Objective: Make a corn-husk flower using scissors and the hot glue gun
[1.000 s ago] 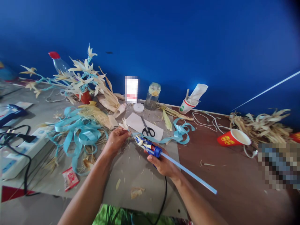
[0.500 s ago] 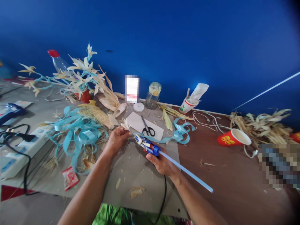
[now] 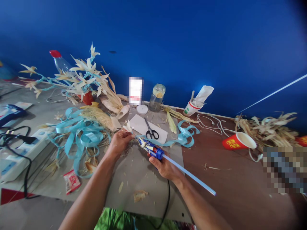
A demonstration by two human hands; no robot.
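My left hand (image 3: 119, 143) pinches a small pale husk flower (image 3: 127, 127) just above a grey card sheet (image 3: 136, 182). My right hand (image 3: 165, 166) grips a blue glue gun (image 3: 151, 148), its nozzle pointing at the flower's base. A long pale glue stick (image 3: 189, 174) juts back from the gun to the right. The gun's black cord (image 3: 167, 198) runs down toward me.
Black scissors (image 3: 150, 131) lie on white paper behind the hands. Light blue ribbon (image 3: 79, 135) is heaped at left, more ribbon (image 3: 185, 134) at right. A husk flower bouquet (image 3: 83, 76), glass jar (image 3: 156, 96), red paper cup (image 3: 237, 141), power strip (image 3: 21, 155) and dried husks (image 3: 268, 127) surround them.
Both hands have drifted slightly up and away from me, keeping their grips. The glue stick's rear end has shifted a little left.
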